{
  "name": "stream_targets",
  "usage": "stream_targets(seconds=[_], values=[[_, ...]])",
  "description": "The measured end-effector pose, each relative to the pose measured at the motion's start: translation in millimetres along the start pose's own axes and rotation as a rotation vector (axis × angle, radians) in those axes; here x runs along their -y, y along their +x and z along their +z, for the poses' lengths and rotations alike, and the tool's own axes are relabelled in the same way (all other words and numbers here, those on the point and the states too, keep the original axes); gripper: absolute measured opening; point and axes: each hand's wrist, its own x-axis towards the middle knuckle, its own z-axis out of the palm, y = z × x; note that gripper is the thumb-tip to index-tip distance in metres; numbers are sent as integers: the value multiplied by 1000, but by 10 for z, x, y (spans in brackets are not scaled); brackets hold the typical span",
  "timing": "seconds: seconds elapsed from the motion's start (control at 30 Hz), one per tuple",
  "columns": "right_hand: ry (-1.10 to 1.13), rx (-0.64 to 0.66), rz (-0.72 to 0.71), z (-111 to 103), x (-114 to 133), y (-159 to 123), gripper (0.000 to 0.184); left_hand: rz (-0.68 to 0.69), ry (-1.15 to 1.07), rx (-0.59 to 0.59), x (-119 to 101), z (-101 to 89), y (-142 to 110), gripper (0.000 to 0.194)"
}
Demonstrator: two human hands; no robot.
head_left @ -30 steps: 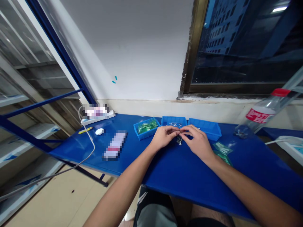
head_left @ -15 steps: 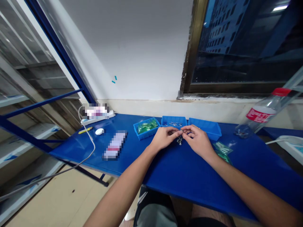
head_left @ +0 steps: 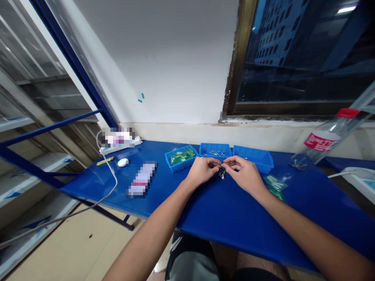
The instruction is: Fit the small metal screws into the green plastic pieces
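My left hand (head_left: 202, 171) and my right hand (head_left: 242, 171) meet fingertip to fingertip above the blue table. Both are closed in a pinch, and what lies between the fingertips is too small to name. Just below them is a small pile of dark and shiny metal pieces (head_left: 222, 174), partly covered by the fingers. Behind my hands stands a blue bin with long metal screws or pins (head_left: 217, 153). To its left a blue bin (head_left: 172, 168) holds green packets (head_left: 182, 156). Another blue bin (head_left: 265, 166) sits behind my right hand.
Clear bags with green contents (head_left: 275, 183) lie right of my right forearm. A red-capped plastic bottle (head_left: 322, 140) stands at the right. On the left are a yellow cutter (head_left: 104, 161), a white rounded object (head_left: 123, 162), a blurred-out flat object (head_left: 143, 180) and a cable (head_left: 114, 175).
My fingertips have shifted slightly and sit a little lower and closer to the pile. The bins and other things on the table stay where they were.
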Motion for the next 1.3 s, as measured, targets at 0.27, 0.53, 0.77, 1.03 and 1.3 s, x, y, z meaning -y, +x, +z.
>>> stream_targets(seconds=[0.27, 0.53, 0.77, 1.03, 1.3], values=[[32, 25, -15, 20, -55, 11, 21, -2, -145, -57, 5, 25, 10, 22], [-116, 3, -131, -21, -8, 15, 17, 12, -11, -11, -84, -46, -24, 32], [-36, 54, -117, -9, -18, -3, 17, 26, -31, 13, -51, -37, -5, 25], [35, 23, 15, 21, -83, -1, 24, 54, 48, 3, 6, -6, 6, 17], [38, 89, 25, 22, -41, -8, 18, 98, 86, -27, -68, -14, -25, 21]])
